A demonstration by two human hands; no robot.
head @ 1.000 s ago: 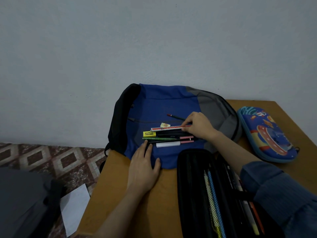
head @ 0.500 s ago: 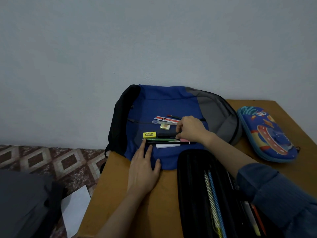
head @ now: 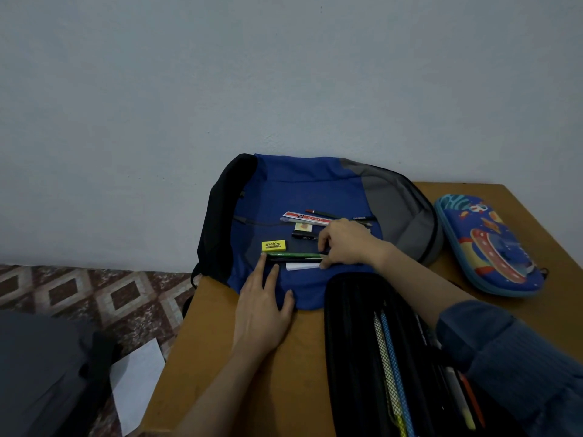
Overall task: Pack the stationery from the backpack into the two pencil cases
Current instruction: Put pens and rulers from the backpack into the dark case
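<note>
Pressing the left hand (head: 263,313) flat, fingers straight and spread, onto the near edge of the blue backpack (head: 315,184), index fingertip touching the left end of a green pen (head: 290,255). Pinching the other end of that pen with the right hand (head: 350,244), fingers curled, together with a black pen (head: 293,260) lying right against it; cannot tell whether lifted or resting on the fabric. Just nearer than the right thumb, a white stick (head: 298,266). Just beyond the left fingertips, a yellow eraser (head: 273,246). Beyond the right hand's fingers, a black marker (head: 304,236), a small pale eraser (head: 303,227), a red-and-white ruler (head: 303,217) and a dark pencil (head: 321,213), all on the backpack. Under the right forearm, nearer than both hands, an open black pencil case (head: 347,342) holding patterned pencils (head: 385,357) and other pens. Well off to the right of the right hand, a closed blue cartoon pencil case (head: 489,247) on the wooden tabletop (head: 220,357). Left of the left hand, down on the tiled floor (head: 79,294), a white sheet (head: 135,383).
</note>
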